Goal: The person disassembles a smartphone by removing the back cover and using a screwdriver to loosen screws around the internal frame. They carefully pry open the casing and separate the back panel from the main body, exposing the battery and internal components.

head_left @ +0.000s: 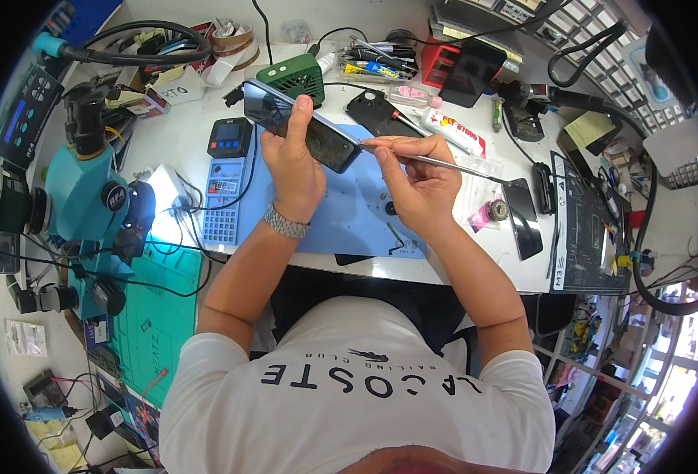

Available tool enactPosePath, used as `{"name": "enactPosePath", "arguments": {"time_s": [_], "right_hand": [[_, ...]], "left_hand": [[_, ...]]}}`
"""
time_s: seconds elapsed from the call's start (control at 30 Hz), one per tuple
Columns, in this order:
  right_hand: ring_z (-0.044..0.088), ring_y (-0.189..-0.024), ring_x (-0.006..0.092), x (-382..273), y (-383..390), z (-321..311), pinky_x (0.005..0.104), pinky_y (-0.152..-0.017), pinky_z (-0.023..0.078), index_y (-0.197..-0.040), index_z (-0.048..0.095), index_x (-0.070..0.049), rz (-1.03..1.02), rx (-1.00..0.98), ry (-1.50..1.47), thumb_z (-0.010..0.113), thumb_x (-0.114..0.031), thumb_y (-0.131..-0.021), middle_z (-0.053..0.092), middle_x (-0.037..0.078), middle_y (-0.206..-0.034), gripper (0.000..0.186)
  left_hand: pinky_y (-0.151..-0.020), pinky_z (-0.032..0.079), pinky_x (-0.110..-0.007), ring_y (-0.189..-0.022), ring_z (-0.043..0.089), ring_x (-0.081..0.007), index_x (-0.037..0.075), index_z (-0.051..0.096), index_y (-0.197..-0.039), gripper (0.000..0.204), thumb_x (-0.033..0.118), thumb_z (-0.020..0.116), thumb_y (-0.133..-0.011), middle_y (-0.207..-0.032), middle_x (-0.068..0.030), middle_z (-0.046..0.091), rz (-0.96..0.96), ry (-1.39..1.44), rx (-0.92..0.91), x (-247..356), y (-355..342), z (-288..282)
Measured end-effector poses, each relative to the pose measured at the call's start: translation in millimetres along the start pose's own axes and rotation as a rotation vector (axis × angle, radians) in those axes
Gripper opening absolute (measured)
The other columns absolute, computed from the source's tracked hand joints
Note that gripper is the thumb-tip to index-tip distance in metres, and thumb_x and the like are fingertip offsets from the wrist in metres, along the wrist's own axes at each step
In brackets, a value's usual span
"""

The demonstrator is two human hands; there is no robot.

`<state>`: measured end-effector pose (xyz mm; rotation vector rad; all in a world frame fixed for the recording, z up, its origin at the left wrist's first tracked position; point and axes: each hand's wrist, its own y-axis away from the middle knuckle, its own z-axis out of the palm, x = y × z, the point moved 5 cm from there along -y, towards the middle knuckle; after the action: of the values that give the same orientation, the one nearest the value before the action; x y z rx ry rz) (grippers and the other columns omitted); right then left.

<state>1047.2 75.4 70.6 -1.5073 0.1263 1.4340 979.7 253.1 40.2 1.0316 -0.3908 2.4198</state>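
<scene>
My left hand [295, 162] is closed around a smartphone [333, 148], lifted and tilted above the blue work mat [341, 213]. The thumb lies across its dark face. My right hand [422, 178] pinches a thin metal tool [464, 169] like a pen; whether it is tweezers or a pry tool I cannot make out. Its tip meets the phone's edge near the right corner, or lies very close to it. Farther back on the table lie a dark phone part [382, 114] and a white glue tube [453, 130].
A teal microscope [92, 193] stands at the left, beside a green mat [147, 324]. Behind the phone sits a green fan-like box [295, 77]. To the right are a small jar [494, 210], a dark phone screen [523, 220] and a black mat [582, 229]. Cables cross the left side.
</scene>
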Motion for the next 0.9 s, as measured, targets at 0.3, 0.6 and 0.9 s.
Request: {"name": "enactPosePath", "arguments": {"time_s": [0.3,0.6,0.9], "right_hand": [[0.074,-0.110,0.0247,2.1,1.1,-1.4,0.0355,-0.095,0.060,-0.108,0.053,-0.001,0.038,0.016,-0.021,0.067,0.014,-0.096,0.074,0.023,-0.110,0.024],[0.074,-0.108,0.0248,3.7,3.4,0.1,0.0357,-0.093,0.060,-0.107,0.054,-0.001,0.015,0.028,-0.056,0.067,0.015,-0.095,0.074,0.024,-0.109,0.024],[0.076,-0.100,0.0238,4.5,2.4,-1.0,0.0337,-0.087,0.059,-0.096,0.056,-0.001,-0.076,-0.019,0.058,0.071,0.014,-0.091,0.076,0.022,-0.101,0.021]], "left_hand": [[-0.082,0.054,-0.026,-0.090,0.065,-0.0089,0.002,0.063,-0.114,0.028,0.015,0.081,-0.096,-0.105,-0.0037,0.069,-0.011,0.042,0.012,-1.1,0.3,-1.9],[-0.083,0.054,-0.027,-0.092,0.065,-0.0094,0.003,0.061,-0.113,0.032,0.016,0.083,-0.094,-0.106,-0.0038,0.068,-0.022,0.037,0.039,-0.9,3.5,-3.6],[-0.066,0.060,-0.031,-0.077,0.066,-0.0117,0.005,0.054,-0.111,0.035,0.025,0.080,-0.097,-0.096,-0.0038,0.062,0.065,-0.068,0.007,-4.4,-0.3,-6.7]]}}
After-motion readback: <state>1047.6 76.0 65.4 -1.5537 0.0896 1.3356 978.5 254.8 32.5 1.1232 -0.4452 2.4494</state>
